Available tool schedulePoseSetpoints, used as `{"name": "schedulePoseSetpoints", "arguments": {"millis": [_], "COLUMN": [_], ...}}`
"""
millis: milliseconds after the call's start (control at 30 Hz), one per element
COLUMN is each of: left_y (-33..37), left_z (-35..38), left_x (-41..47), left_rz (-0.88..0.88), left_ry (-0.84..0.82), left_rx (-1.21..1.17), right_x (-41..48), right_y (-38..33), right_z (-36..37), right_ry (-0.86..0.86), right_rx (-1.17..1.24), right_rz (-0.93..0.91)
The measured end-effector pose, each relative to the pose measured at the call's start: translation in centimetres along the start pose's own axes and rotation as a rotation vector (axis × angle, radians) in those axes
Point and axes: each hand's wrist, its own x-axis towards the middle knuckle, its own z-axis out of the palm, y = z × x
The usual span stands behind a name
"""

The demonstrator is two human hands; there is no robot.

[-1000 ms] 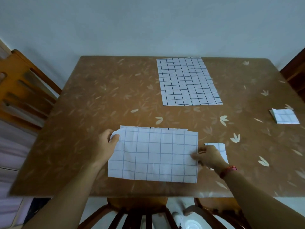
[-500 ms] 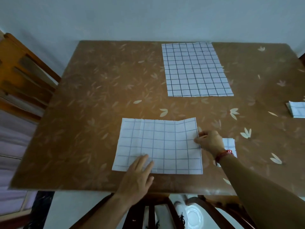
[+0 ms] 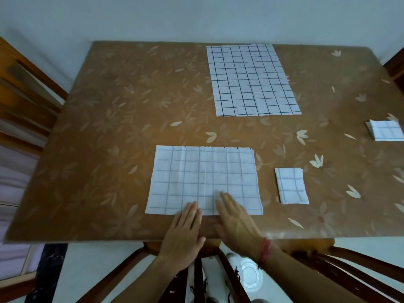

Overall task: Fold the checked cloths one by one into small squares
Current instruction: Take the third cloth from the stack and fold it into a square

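A white checked cloth (image 3: 204, 178), folded once into a wide rectangle, lies flat near the table's front edge. My left hand (image 3: 185, 232) lies flat with straight fingers, its fingertips on the cloth's near edge. My right hand (image 3: 236, 221) is beside it, fingers straight and resting on the cloth's lower middle. A small folded checked square (image 3: 291, 185) lies just right of the cloth. Another folded square (image 3: 385, 133) sits at the right edge. An unfolded checked cloth (image 3: 251, 79) lies spread at the back of the table.
The brown table (image 3: 109, 138) has a leaf-patterned cover. Wooden chairs stand at the left (image 3: 24, 90), at the front beneath my arms (image 3: 196, 276) and at the far right corner. A white round object (image 3: 249, 274) lies on the floor below.
My right hand let go of the cloth's right edge and moved left onto its lower middle. My left hand slid from the left edge to the near edge. The cloth now lies flatter.
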Motion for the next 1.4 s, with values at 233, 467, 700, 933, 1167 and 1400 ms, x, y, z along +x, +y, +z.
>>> {"name": "schedulePoseSetpoints", "arguments": {"millis": [233, 467, 700, 933, 1167, 1400], "left_y": [0.1, 0.4, 0.9, 0.9, -0.5, -3.7], "left_z": [0.0, -0.3, 0.1, -0.5, -0.2, -0.5], "left_x": [0.2, -0.6, -1.5, -1.5, -2.0, -3.3], "left_rz": [0.006, 0.020, 0.035, -0.014, -0.141, -0.272], "left_ry": [0.016, 0.063, 0.051, 0.010, 0.015, 0.000], "left_rx": [-0.016, -0.033, -0.038, -0.060, -0.047, -0.073], "right_x": [-2.1, -1.1, -0.8, -0.9, -2.1, -4.4], "right_y": [-3.0, -3.2, -3.8, -3.9, -2.2, 1.2], "right_z": [3.0, 3.2, 4.2, 4.3, 4.0, 3.1], "right_ry": [0.029, -0.039, -0.080, -0.122, -0.136, -0.155], "right_rx": [-0.129, -0.129, -0.127, -0.105, -0.156, -0.163], "right_rz": [-0.168, -0.128, -0.122, -0.050, -0.048, 0.058]}}
